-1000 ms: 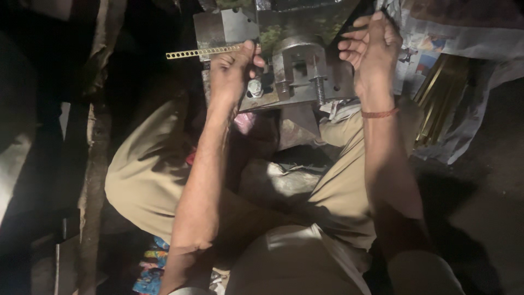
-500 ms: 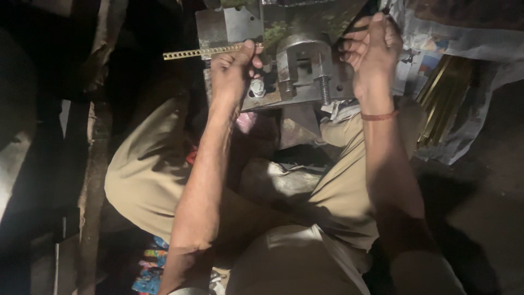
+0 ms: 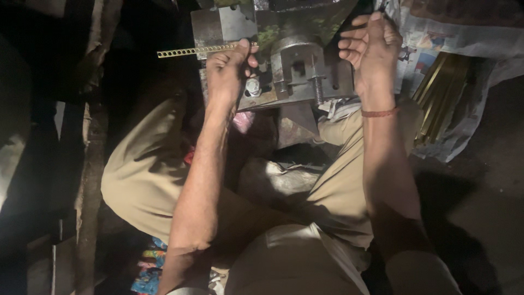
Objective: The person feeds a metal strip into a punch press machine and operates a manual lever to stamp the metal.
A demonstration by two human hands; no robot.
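My left hand (image 3: 228,70) pinches a thin brass strip (image 3: 188,52) punched with a row of small holes; the strip sticks out to the left and runs into a grey metal press tool (image 3: 297,68). The tool sits in front of my crossed legs in tan trousers, with a threaded bolt and a nut on its front. My right hand (image 3: 371,46) rests at the tool's right side, fingers curled on a dark part near the top edge; what it grips is hidden. A red thread circles that wrist.
A bundle of long brass strips (image 3: 442,93) lies on spread newspaper (image 3: 464,41) at the right. A wooden plank (image 3: 90,164) runs down the dark left side. Coloured wrappers (image 3: 147,270) lie by my left knee. The floor at the right is dim.
The punched strip has shifted slightly with my left hand along the tool. My right hand stays at the tool's right side.
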